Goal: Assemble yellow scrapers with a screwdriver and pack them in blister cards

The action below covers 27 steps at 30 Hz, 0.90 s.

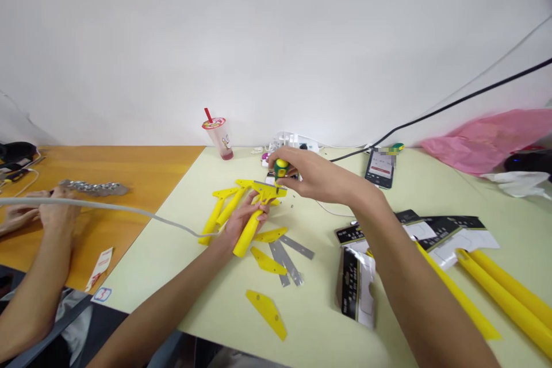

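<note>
My left hand [241,219] is closed round a yellow scraper [249,234], its wide head turned away from me and a grey blade edge along the top. In my right hand [297,168] is a screwdriver [282,168] with a green and yellow handle, upright, its tip down at the right part of the scraper head. Beyond my left hand lie more yellow scrapers [212,219]. Nearer to me are loose yellow clamp plates [266,311] and several flat grey blades [290,264]. Tiny dark screws lie near the scraper head.
A drink cup [219,139] with a red straw stands by the wall. A phone [380,169], black card packages [357,287], long yellow handles [509,293] and a pink bag [478,138] are at the right. A co-worker's hands [56,210] work at the orange table; a grey cable [129,210] crosses between.
</note>
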### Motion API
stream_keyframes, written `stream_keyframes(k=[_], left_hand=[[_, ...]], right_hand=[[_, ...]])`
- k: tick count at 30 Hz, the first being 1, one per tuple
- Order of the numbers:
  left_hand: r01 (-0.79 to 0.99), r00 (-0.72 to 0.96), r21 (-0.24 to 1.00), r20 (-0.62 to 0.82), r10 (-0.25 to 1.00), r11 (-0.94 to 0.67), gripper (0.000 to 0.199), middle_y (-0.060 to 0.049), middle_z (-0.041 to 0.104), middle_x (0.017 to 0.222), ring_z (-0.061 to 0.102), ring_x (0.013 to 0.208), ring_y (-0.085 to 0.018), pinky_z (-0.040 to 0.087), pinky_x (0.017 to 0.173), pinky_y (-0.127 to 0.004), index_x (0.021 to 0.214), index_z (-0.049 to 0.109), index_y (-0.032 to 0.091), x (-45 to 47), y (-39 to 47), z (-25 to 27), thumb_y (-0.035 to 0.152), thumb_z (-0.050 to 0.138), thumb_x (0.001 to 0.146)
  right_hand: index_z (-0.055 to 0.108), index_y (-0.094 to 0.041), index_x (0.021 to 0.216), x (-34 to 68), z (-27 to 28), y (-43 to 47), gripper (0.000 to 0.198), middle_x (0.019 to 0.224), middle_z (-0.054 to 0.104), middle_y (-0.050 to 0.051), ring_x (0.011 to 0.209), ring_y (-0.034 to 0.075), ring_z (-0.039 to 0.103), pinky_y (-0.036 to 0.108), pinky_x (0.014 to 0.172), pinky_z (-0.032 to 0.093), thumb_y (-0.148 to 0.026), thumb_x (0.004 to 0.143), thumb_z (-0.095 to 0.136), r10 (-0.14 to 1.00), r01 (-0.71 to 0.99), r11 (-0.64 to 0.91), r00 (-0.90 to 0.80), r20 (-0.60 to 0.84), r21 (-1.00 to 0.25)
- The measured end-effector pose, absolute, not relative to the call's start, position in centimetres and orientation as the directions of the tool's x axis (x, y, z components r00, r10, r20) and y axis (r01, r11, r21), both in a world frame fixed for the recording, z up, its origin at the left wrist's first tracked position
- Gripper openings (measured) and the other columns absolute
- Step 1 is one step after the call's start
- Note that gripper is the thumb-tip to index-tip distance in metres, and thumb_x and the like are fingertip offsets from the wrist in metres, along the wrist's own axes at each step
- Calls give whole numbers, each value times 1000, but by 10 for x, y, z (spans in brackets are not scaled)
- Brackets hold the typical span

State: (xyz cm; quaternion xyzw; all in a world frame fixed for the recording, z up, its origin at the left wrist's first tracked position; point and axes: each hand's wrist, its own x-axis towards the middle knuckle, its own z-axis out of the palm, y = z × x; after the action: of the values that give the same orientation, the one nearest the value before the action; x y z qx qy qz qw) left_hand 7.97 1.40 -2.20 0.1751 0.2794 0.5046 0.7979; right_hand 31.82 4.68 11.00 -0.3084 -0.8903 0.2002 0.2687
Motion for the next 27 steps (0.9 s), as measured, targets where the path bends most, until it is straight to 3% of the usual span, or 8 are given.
stream_keyframes(k=[7,11,15,23,27], left_hand=[[-709,322,577,-246,914,406,52,-8,65,119,63,79,-8,48,65,-15,122,59,23,81,10,-20,0,78,81],[-730,297,561,-252,921,389,50,-11,64,125,63,79,-7,48,67,-16,122,58,23,73,14,-20,-2,76,84],[-740,277,549,-279,920,389,52,-9,64,118,63,78,-8,48,65,-16,121,56,24,69,17,-18,-3,77,82],[-727,283,552,-301,911,409,54,-9,64,115,62,77,-8,48,62,-15,120,57,23,66,19,-19,-1,80,79],[-716,294,564,-293,910,412,50,-9,64,116,62,77,-7,49,63,-15,119,57,23,67,20,-19,-1,78,80]], right_hand=[[63,-25,112,320,115,48,9,107,76,7,92,26,67,37,81,44,-25,102,62,685,488,711,-643,342,-506],[60,-25,119,321,112,51,21,119,73,10,97,26,65,38,82,46,-18,100,57,679,479,709,-661,318,-519],[60,-26,124,319,108,60,26,128,72,9,106,26,66,40,89,49,-18,100,56,652,374,715,-662,370,-591],[60,-25,119,308,102,72,15,112,75,5,92,22,67,35,83,47,-23,104,58,651,370,734,-622,435,-569],[57,-24,129,307,102,69,30,130,72,10,105,25,67,39,89,49,-15,102,52,630,370,752,-647,429,-545]])
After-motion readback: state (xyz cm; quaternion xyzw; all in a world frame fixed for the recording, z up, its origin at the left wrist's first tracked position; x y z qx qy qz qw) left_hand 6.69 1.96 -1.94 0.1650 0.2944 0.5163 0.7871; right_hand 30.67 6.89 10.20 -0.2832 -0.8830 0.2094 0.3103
